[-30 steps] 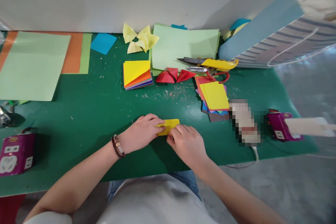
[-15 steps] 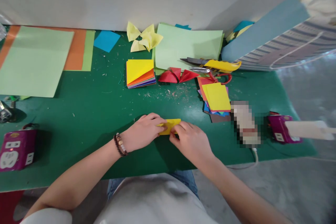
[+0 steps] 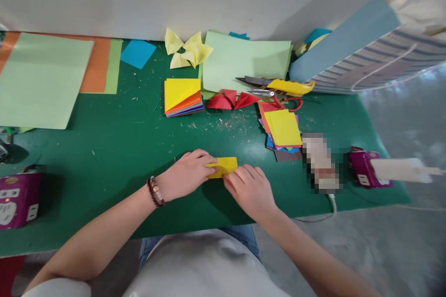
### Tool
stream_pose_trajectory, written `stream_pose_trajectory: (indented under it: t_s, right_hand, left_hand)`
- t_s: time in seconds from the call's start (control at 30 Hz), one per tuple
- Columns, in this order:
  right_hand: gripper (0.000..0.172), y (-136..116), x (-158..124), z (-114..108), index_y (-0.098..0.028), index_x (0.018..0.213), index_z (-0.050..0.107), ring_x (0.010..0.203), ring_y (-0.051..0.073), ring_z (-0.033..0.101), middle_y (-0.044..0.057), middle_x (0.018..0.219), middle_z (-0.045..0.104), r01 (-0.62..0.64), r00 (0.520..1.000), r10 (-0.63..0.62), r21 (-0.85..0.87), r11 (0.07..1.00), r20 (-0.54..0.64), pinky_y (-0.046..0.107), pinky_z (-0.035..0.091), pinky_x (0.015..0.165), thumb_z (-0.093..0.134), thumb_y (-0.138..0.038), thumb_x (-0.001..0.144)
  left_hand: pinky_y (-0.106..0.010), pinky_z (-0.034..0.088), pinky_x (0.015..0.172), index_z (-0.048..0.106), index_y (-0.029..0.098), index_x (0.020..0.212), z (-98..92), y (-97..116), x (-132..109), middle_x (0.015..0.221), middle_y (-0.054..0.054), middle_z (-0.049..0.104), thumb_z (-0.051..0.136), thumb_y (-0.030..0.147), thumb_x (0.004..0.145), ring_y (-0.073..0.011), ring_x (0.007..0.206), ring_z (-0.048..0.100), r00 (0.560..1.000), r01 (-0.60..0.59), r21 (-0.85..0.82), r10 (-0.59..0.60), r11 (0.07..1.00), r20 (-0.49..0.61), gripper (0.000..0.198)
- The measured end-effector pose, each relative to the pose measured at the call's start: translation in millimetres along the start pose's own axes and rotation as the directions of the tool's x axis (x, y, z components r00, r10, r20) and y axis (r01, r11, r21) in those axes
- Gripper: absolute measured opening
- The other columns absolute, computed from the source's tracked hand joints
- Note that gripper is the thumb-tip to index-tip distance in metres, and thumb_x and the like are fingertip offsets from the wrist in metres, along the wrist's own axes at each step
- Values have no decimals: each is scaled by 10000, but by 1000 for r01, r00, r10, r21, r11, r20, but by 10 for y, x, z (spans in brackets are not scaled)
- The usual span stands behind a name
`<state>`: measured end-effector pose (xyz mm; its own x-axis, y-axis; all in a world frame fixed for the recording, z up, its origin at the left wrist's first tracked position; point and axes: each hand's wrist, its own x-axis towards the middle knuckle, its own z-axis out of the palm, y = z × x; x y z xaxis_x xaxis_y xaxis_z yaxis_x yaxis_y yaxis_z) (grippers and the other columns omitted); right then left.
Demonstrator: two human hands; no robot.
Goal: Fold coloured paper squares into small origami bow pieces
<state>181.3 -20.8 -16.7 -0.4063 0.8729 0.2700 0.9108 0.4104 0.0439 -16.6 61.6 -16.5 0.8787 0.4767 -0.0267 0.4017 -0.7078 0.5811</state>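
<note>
On the green mat (image 3: 104, 171), the left hand (image 3: 184, 175) and right hand (image 3: 249, 191) pinch yellow paper (image 3: 225, 167), scissors (image 3: 263, 93) beyond.

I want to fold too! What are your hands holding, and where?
Both hands hold a small rectangular piece of yellow paper: the left hand at its left end, the right hand along its lower edge, towards the right end.

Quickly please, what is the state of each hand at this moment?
Left hand: closed, holding the yellow paper at its left end.
Right hand: closed, holding the same paper from below, at its right side.
</note>
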Motion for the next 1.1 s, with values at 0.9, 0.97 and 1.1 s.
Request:
stream_pose_trajectory:
  t_s: [0.9,0.97,1.1]
  right_hand:
    - [165,40,-118,97,-188,684,543,618,151,489,1,624,532,-194,980,191,61,979,50,281,340,618,520,-128,837]
    - [152,109,-145,74,-192,688,537,610,146,484,-5,622,522,-221,974,217,63,973,67,273,344,611,521,-120,821]
    - [160,189,-209,11,-197,676,534,581,136,467,-17,607,496,-266,961,259,79,961,95,266,342,592,528,-129,820]
  left_hand:
    - [-348,422,979,597,217,1207,9,-16,-8,1272,-30,594,561,184,916,-189,1206,442,1000,-11,8,11,1000,-11,295]
    - [-358,420,987,603,219,1200,3,-16,-6,1273,-31,595,568,184,911,-190,1208,443,1000,-10,13,10,1000,-5,293]
    - [-367,422,989,612,217,1193,3,-15,-7,1281,-27,592,575,184,907,-195,1201,446,1000,-7,17,7,1000,-1,291]
